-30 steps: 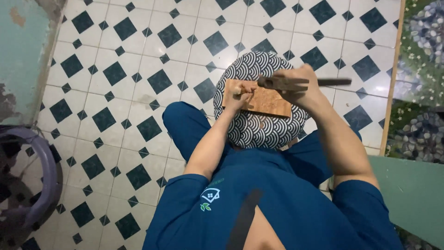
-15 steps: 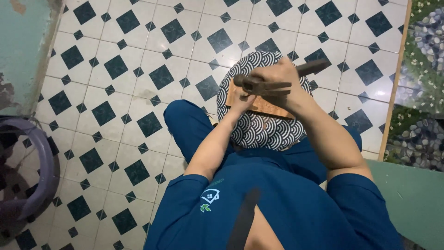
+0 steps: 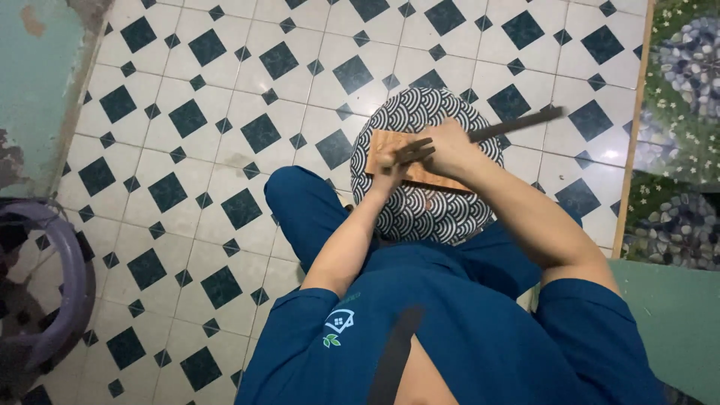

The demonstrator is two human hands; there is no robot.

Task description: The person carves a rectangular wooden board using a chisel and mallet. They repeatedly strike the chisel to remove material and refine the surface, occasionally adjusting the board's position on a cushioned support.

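Partly hidden wooden board (image 3: 420,176) under hands

Board (image 3: 420,161) on plate (image 3: 427,210); hands (image 3: 420,154) above; basin (image 3: 45,285) far left.

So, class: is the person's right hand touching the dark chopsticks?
Touching. The head view shows the right hand wrapped around the dark chopsticks, fingers closed over them with no gap, above the wooden board on the wave-patterned plate.

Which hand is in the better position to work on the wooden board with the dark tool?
Probably the right hand: it already holds the dark tool, and the tool's tip lies over the wooden board. The left hand rests on the board's left end.
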